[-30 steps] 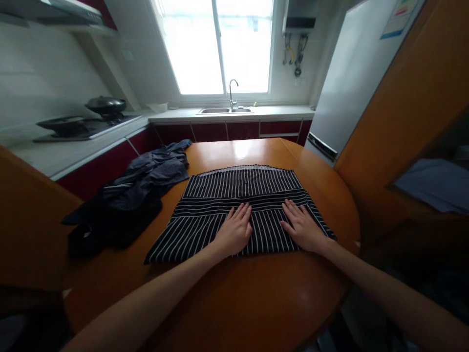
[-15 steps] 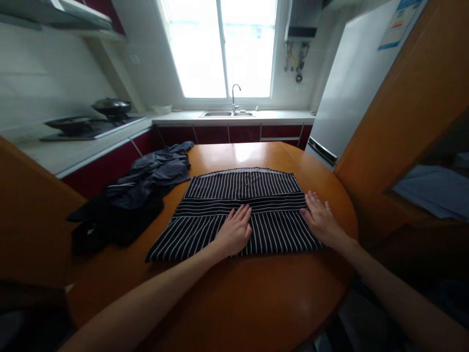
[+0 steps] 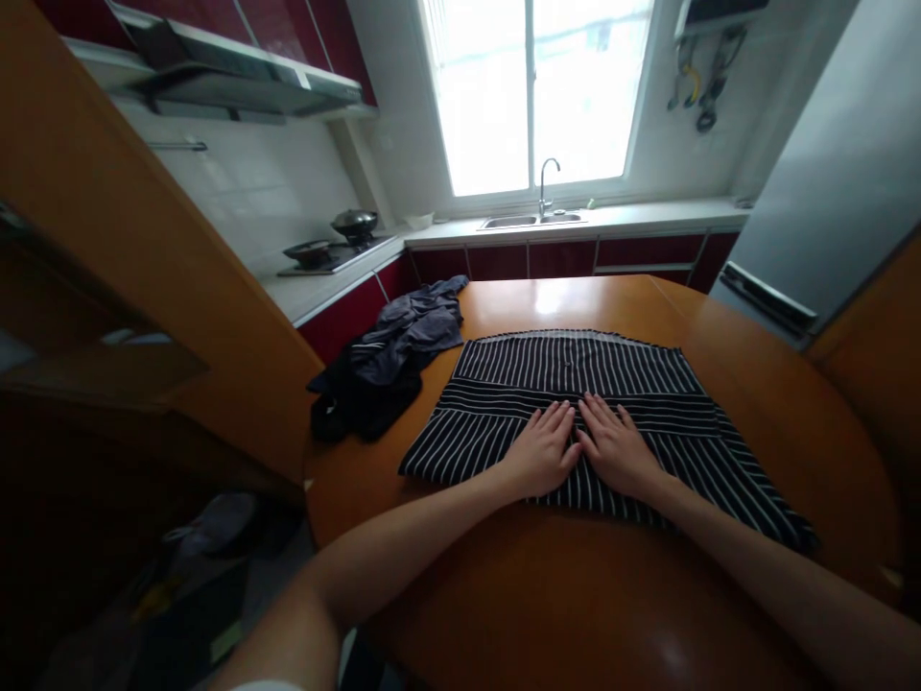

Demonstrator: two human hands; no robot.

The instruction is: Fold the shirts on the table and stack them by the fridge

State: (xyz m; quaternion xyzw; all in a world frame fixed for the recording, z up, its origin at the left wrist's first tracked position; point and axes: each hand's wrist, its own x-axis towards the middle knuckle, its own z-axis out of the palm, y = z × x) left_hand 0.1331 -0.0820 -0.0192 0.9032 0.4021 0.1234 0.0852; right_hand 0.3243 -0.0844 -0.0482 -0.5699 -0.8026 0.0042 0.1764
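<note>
Striped cloth (image 3: 576, 369) spread on table (image 3: 576, 595); left hand (image 3: 545, 451), right hand (image 3: 617, 449) flat on it, gripping nothing. Sideways drag could ruck it. Dark clothes (image 3: 407, 336) at table's edge, overhang hard to judge; a nudge might drop them.

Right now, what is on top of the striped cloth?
The left hand and right hand rest on the striped cloth, near its middle; the fabric directly beneath them is covered.

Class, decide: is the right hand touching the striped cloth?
Touching: the head view shows the right hand laid flat, palm down, on the striped cloth.
</note>
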